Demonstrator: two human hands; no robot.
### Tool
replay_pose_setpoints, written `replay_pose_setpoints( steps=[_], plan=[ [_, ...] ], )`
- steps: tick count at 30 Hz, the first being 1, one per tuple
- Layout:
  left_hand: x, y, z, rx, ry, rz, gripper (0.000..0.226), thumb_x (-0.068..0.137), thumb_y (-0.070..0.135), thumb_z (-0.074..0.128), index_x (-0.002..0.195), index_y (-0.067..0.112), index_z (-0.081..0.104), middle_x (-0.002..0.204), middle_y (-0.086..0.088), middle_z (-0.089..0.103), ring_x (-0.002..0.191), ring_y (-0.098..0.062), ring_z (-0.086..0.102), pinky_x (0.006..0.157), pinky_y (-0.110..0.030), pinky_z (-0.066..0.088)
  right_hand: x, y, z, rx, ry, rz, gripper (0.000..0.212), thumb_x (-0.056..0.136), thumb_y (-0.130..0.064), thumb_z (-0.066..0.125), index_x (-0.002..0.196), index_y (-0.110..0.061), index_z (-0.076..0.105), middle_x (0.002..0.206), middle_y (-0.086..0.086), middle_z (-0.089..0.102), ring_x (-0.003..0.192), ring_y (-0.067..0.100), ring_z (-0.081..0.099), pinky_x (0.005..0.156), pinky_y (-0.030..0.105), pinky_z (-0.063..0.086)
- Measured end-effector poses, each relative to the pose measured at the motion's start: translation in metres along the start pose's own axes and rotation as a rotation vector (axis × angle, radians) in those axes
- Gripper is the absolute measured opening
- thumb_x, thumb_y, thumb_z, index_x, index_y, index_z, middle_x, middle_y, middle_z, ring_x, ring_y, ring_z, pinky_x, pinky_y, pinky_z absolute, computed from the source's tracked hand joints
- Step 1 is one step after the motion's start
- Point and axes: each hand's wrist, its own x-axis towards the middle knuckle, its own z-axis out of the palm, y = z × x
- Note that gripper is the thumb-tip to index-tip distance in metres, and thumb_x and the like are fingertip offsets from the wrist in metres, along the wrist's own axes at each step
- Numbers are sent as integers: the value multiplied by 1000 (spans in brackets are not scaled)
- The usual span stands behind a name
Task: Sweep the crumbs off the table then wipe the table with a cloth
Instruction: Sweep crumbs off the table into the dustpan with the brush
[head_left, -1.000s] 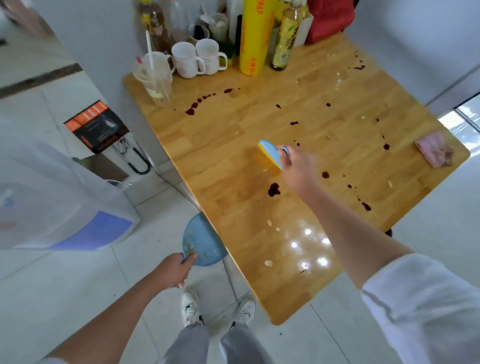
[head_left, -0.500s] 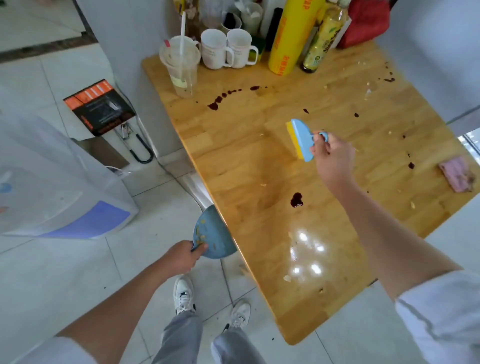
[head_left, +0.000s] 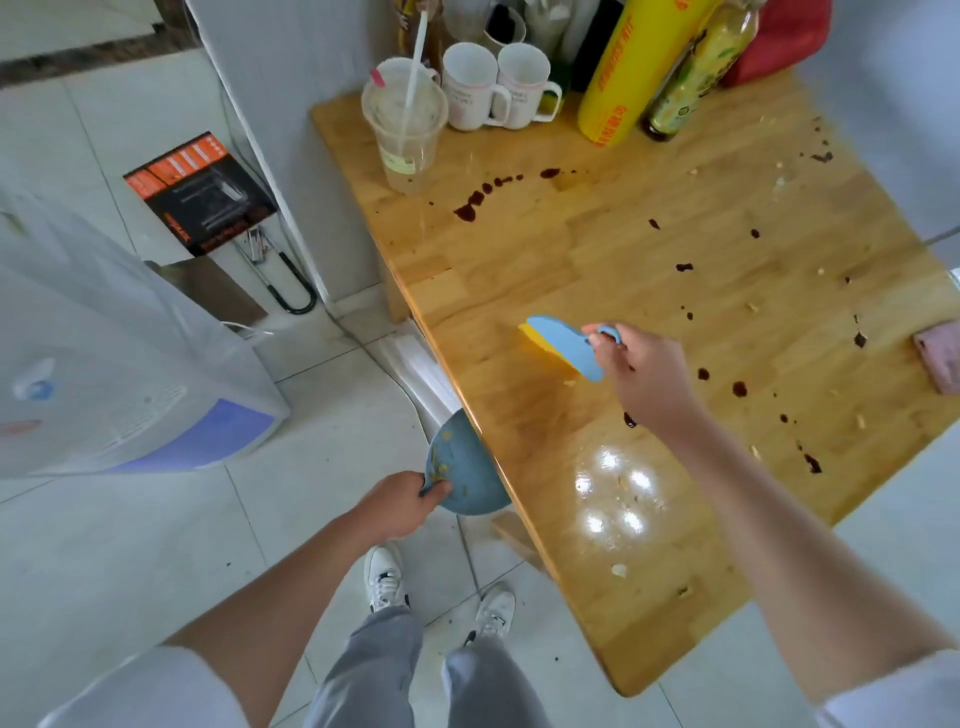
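Head view, right hand: your right hand (head_left: 644, 379) grips the small brush (head_left: 569, 345) by its blue loop handle, fingers curled around it.
Brush axis: long axis slanting up-left from your fingers, yellow bristles facing the table (head_left: 597, 249).
Head view, left hand: your left hand (head_left: 397, 506) pinches the blue dustpan (head_left: 462, 473), held at the table edge, crumbs inside.
Cloth: the pink cloth (head_left: 940, 356) lies well right of your right hand.

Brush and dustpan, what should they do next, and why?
Probably the right hand should drag the small brush toward the table edge, pushing the crumb beside it into the dustpan. The left hand holds that dustpan just below the edge, it already has bits inside, and crumbs remain on the wood.
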Motion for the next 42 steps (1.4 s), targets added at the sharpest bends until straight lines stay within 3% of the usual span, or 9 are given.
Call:
replay_pose_setpoints(
  steps=[4,6,10,15,19,28,34,39,42],
  plan=[
    [-4,2,1,10,-23,3,46,99,59,44,70,24,55,69,-3,63,60,-17,59,73,-37,55,-7,-3,-12,21,126,108,26,106,-22,50,111,-14,74,58,14,60,50,23,52,47,24,33],
    [-6,3,2,8,-10,-3,48,99,58,44,70,22,55,72,-6,63,62,-19,59,75,-40,56,1,-5,-12,-19,167,150,27,106,-21,48,112,-11,73,58,9,58,54,28,53,49,21,33],
    [-6,1,3,-15,-3,-2,50,99,57,45,71,17,55,70,-8,62,60,-21,58,73,-42,57,-12,-18,13,-44,60,61,29,107,-18,47,117,-5,71,62,-15,48,51,-2,41,48,10,31],
    [-8,-1,2,-32,10,3,53,99,58,45,72,14,57,64,-3,62,57,-19,60,69,-39,57,-71,-41,36,29,-3,16,26,105,-13,50,119,-4,71,86,-1,66,62,-12,40,54,6,34],
    [-12,-1,2,-3,22,9,54,99,59,44,70,15,55,63,-1,62,56,-18,59,65,-32,54,-107,-59,42,112,-13,-54,21,103,-11,56,115,-5,73,103,5,75,84,14,68,71,18,50],
    [-19,-8,16,23,33,29,53,99,60,42,69,18,53,67,-7,60,58,-18,56,65,-36,53,-109,-58,48,92,71,4,21,102,-9,54,111,-2,72,99,9,74,86,24,68,71,33,54],
    [-22,-14,25,4,56,22,56,98,62,42,69,16,55,60,-1,64,51,-16,58,63,-36,55,-145,-76,64,123,-10,-83,21,100,-10,58,113,-3,73,99,9,74,89,21,68,74,12,42],
    [-28,-19,32,57,40,33,54,99,61,40,67,19,53,63,-1,62,57,-16,59,66,-36,53,-151,-69,45,122,91,-73,22,100,-11,57,115,-8,72,101,3,74,89,18,68,74,22,52],
    [-36,-23,44,83,27,43,53,99,59,42,66,19,52,58,1,56,56,-15,56,58,-30,44,-164,-53,24,140,149,-23,22,101,-11,56,116,-13,72,102,-7,71,89,5,65,74,10,48]
  ],
)
